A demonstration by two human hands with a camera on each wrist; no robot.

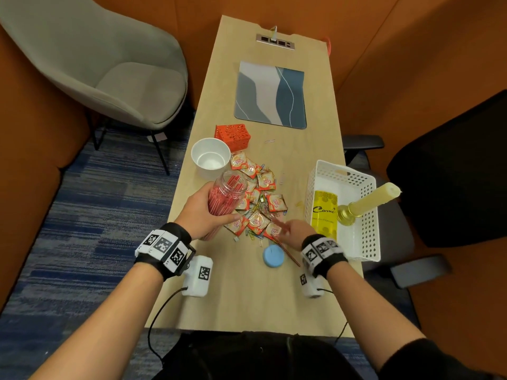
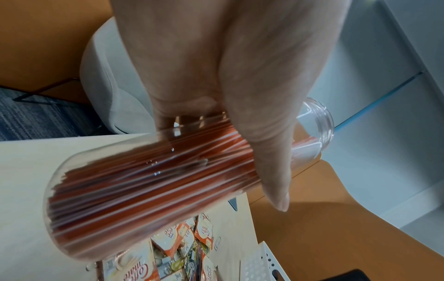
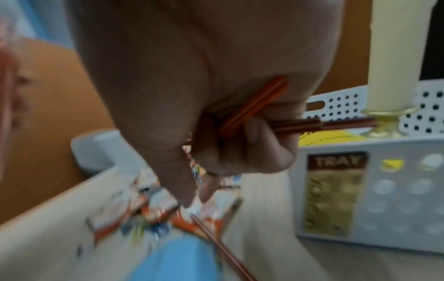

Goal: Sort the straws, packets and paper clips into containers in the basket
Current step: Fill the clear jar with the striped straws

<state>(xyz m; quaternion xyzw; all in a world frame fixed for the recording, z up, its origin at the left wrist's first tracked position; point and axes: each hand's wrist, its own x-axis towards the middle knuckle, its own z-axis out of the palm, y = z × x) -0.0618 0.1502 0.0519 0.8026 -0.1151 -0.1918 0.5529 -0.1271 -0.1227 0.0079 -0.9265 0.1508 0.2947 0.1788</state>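
Observation:
My left hand (image 1: 204, 212) grips a clear jar (image 1: 227, 194) packed with red straws (image 2: 149, 182), tilted with its mouth pointing away from me. Orange creamer packets (image 1: 258, 196) and coloured paper clips (image 1: 253, 235) lie heaped in the table's middle. My right hand (image 1: 295, 231) reaches into the near side of the heap; in the right wrist view its curled fingers hold a few red straws (image 3: 254, 106), and thumb and forefinger touch another straw (image 3: 216, 241) lying on the packets. A white perforated basket (image 1: 367, 242) stands at the right.
Inside the basket are a yellow packet (image 1: 325, 212) and a candle in a gold holder (image 1: 365, 202). A white paper cup (image 1: 210, 156) and an orange lattice box (image 1: 233, 135) stand behind the heap. A blue lid (image 1: 273, 256) lies near my right hand, a mat (image 1: 271, 96) farther back.

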